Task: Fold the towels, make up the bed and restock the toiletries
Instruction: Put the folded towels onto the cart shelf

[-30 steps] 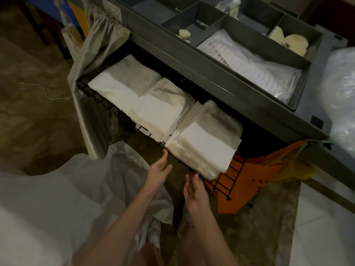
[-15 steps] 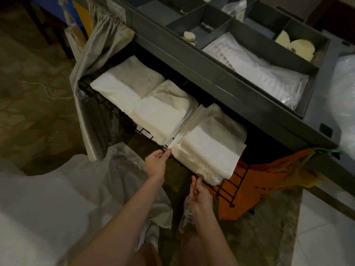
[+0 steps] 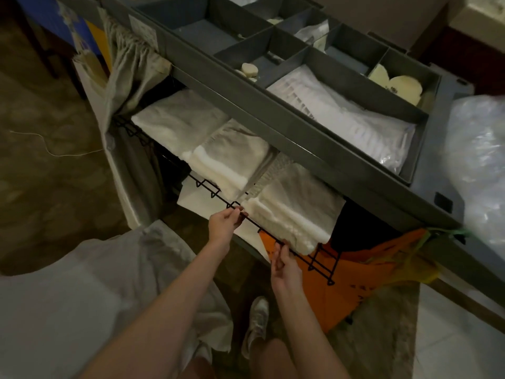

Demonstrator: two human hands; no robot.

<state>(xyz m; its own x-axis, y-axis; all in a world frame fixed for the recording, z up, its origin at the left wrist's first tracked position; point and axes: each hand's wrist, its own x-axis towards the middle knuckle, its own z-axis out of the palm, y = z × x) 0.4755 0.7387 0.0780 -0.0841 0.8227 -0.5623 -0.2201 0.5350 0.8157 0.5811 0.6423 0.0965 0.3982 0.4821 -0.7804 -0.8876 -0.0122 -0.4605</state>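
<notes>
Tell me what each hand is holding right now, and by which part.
The left hand pinches the near left corner of the rightmost folded towel at the wire shelf's edge. The right hand touches its near right edge; a firm grip cannot be told.

dim warm indoor light, deep shadows, wide-angle bending at edges

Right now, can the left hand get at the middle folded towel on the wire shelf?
Probably yes. The left hand is at the wire shelf edge just below the middle towel, with nothing between them.
</notes>
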